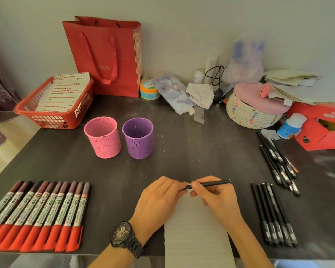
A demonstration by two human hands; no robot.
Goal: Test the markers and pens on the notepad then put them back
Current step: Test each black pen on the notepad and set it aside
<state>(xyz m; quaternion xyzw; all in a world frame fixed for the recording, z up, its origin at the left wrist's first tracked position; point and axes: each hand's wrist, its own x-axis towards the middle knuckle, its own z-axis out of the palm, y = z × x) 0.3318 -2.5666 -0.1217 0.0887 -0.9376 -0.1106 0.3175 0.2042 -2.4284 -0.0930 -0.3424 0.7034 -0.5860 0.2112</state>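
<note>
Head view, lower centre of the frame: we observe both hands meeting on one thin black pen (215,183), held roughly level just above the top edge of the white lined notepad (195,235). The left hand (159,198), with a black metal wristwatch (126,237) on its wrist, pinches the pen's left end with curled fingers (174,187). The right hand (215,198) grips the barrel right beside it, its fingers (196,185) curled round it. The remaining barrel projects towards the right of the frame. We cannot tell whether the cap is on or off.

The notepad lies on the dark grey surface (182,155) and runs off the bottom edge of the frame. At lower left we note a row of red-capped markers (37,215) lying side by side. At lower right lies a neat row of black pens (275,213); a looser heap of black pens (278,161) lies further up on the right. A pink perforated cup (103,137) and a purple perforated cup (138,138) stand upright side by side left of centre, well apart from the hands.
</note>
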